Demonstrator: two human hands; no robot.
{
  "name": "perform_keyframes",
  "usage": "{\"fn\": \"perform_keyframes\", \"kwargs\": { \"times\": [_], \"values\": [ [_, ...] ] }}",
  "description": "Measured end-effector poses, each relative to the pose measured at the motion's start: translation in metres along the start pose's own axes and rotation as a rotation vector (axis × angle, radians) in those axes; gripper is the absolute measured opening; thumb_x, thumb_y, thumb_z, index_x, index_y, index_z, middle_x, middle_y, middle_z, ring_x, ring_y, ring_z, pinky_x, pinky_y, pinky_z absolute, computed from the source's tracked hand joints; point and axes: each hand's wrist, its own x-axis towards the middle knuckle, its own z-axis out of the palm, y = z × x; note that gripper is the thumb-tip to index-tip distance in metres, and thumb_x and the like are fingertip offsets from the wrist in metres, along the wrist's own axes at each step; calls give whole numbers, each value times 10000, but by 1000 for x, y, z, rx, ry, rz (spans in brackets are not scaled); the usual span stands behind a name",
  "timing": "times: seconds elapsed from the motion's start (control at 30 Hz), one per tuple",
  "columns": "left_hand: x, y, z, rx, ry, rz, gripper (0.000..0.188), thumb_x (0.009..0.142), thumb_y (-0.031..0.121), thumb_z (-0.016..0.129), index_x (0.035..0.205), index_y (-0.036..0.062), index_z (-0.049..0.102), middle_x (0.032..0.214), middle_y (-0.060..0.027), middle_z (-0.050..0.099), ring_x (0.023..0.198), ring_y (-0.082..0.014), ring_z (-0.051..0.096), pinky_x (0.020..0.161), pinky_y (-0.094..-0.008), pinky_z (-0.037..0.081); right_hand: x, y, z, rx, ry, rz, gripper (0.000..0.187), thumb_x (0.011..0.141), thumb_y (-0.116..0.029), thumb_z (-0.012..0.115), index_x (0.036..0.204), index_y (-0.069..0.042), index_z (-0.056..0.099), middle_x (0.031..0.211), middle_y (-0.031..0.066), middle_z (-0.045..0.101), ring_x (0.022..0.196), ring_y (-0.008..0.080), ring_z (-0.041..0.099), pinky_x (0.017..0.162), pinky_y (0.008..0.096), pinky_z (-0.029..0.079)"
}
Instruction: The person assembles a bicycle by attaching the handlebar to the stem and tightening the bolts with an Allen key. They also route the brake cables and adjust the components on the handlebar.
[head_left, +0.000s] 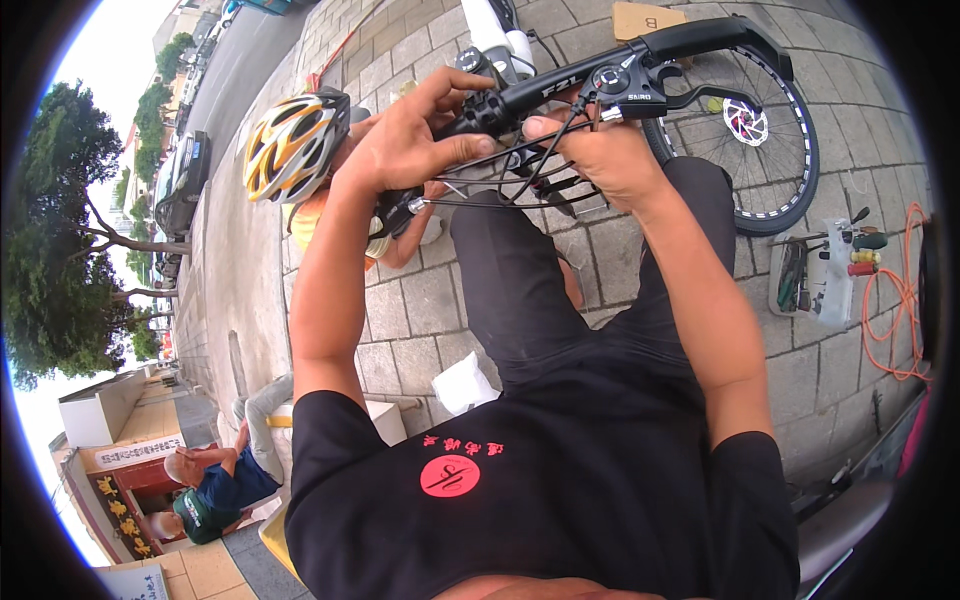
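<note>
A black bicycle handlebar [535,92] crosses in front of me at the top. My left hand [410,140] is closed over its left part, fingers on top and thumb stretched along the near side. Below the bar my right hand [610,160] is closed, thumb toward the middle; its fingertips are partly hidden, so what they hold cannot be made out. Several black cables [520,185] loop between my hands. A shifter [610,80] and a black brake lever [715,95] sit on the bar's right part. Another brake lever [400,207] shows beneath my left hand.
A bicycle wheel [800,180] with a disc rotor stands at the right. An open tool tray [840,275] and an orange hose [870,320] lie nearby. Close by on the left is a person in a yellow-white helmet [295,145]. Cardboard [645,20] lies behind the bar.
</note>
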Motion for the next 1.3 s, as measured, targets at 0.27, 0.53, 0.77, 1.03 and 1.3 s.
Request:
{"fn": "perform_keyframes", "kwargs": {
  "times": [0.27,0.53,0.77,1.03,1.3],
  "values": [
    [1,-2,-4,-16,-25,70,667,871,157,844,1436,58,503,1167,-106,691,1147,-180,640,1028,-358,488,6,12,8,-44,53,126,341,891,-38,781,1207,-27,652,1073,53,729,1003,143,689,920,309,536],
    [-1,3,-2,-20,-55,42,666,885,116,824,1455,55,485,1189,-115,677,1147,-171,636,1023,-349,492,5,11,6,-42,55,126,248,917,-100,774,1145,-21,718,1035,35,731,966,121,668,877,289,519],
    [-1,-12,1,-73,-24,98,689,890,82,795,1496,63,467,1197,-121,673,1124,-170,647,985,-340,515,4,8,5,-63,23,102,190,925,-102,763,1086,-8,728,978,25,734,903,98,658,835,280,520],
    [-5,0,-2,75,-40,77,663,916,34,771,1494,8,448,1174,-116,700,1114,-180,675,968,-337,533,-54,-18,-2,-300,146,125,415,935,-222,768,1218,49,631,896,59,705,767,77,617,679,254,493],
    [-1,-6,-4,106,-35,86,610,923,40,755,1463,2,472,1077,-109,710,983,-147,686,878,-307,549,-104,28,0,-175,91,293,235,969,-182,720,1060,11,622,873,26,641,674,66,611,517,260,476]
  ]
}}
